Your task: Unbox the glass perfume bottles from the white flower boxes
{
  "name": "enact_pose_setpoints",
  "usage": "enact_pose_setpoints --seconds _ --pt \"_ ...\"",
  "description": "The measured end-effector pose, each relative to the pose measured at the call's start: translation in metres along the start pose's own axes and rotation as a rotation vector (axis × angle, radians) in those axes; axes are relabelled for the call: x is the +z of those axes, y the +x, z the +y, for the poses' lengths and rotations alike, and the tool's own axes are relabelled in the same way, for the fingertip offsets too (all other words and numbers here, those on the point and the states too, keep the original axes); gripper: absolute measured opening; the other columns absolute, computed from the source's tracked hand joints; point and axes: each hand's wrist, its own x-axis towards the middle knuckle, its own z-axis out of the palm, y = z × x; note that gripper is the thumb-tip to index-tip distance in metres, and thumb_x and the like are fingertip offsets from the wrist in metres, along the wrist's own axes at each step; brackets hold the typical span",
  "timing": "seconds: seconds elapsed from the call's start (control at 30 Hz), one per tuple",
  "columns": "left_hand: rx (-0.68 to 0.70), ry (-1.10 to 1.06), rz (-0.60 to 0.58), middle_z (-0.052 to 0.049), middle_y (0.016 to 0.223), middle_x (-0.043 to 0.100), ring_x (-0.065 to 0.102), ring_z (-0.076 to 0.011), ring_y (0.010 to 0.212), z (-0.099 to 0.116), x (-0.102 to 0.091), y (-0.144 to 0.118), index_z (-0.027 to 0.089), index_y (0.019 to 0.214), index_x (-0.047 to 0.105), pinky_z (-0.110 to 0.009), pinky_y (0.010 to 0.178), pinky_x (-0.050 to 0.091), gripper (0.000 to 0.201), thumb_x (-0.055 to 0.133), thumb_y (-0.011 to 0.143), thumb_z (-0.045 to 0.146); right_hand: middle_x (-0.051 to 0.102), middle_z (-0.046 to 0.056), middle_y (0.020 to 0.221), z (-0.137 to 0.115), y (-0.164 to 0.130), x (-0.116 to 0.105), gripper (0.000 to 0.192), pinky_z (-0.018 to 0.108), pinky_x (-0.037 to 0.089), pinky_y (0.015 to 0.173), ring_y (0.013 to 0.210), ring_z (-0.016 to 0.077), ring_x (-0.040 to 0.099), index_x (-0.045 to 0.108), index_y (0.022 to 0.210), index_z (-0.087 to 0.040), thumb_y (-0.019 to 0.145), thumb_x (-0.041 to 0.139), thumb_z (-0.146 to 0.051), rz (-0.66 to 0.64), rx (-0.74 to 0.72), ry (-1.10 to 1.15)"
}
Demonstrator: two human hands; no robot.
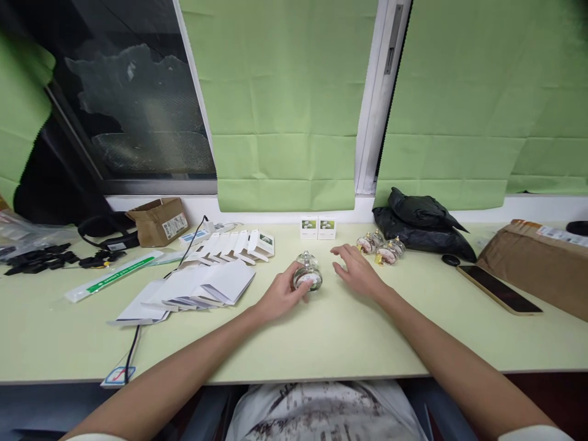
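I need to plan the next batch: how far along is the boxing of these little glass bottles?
Done, it seems: two closed boxes stand by the wall. In hand: the left hand holds one bottle on the table; the right hand lies open beside it, holding nothing. Left: a cluster of bottles sits unboxed, and a row of folded cartons and flat cartons lie unused.

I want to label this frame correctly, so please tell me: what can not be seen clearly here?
Head view, the only one:
- Glass bottle: its near left side is covered by the left hand; the label print is too small to read.
- Small bottles behind the right hand: too small to count surely.
- Two white boxes: text unreadable.
- Brown package: cut off by the right edge.
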Motion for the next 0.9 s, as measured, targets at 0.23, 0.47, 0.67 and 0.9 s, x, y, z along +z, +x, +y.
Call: enact_pose_setpoints --seconds 0.23,0.47,0.67,0.9 --pt "-0.109 -0.26 -0.087 -0.001 0.084 0.061 0.047 -0.0094 0.056 -0.001 0.001 0.002 0.016 0.112 0.063 -0.023 0.052 0.045 0.044 0.063 0.093 0.056 0.063 0.009 0.113 -0.038 -0.001 -0.008 0.039 0.043 0.049 0.095 0.105 0.0263 0.057 0.046 0.145 -0.028 0.107 0.04 -0.024 -0.055 -0.226 0.145" --pt "-0.22 -0.386 -0.234 0.0 0.076 0.061 0.053 -0.0096 0.05 -0.005 0.0 0.002 0.014 0.11 0.064 -0.019 0.041 0.034 0.041 0.066 0.092 0.051 0.062 0.009 0.106 -0.033 -0.003 0.007 0.029 0.041 0.052 0.085 0.098 0.0261 0.056 0.054 0.125 -0.024 0.102 0.04 -0.016 -0.142 -0.353 0.01" --pt "-0.308 -0.439 -0.283 0.0 0.071 0.062 0.055 -0.0106 0.048 -0.005 -0.002 0.004 0.015 0.108 0.064 -0.019 0.039 0.03 0.035 0.065 0.091 0.045 0.061 0.01 0.102 -0.031 -0.002 0.009 0.023 0.04 0.049 0.081 0.093 0.0266 0.053 0.054 0.116 -0.021 0.101 0.038 -0.015 -0.169 -0.473 -0.109" --pt "-0.287 -0.441 -0.323 0.002 0.056 0.059 0.045 -0.0096 0.041 0.001 -0.003 0.004 0.015 0.102 0.062 -0.02 0.038 0.027 0.034 0.061 0.093 0.048 0.058 0.009 0.092 -0.031 0.002 0.006 0.013 0.04 0.042 0.076 0.084 0.0271 0.048 0.055 0.097 -0.021 0.102 0.043 -0.021 -0.145 -0.472 -0.188"
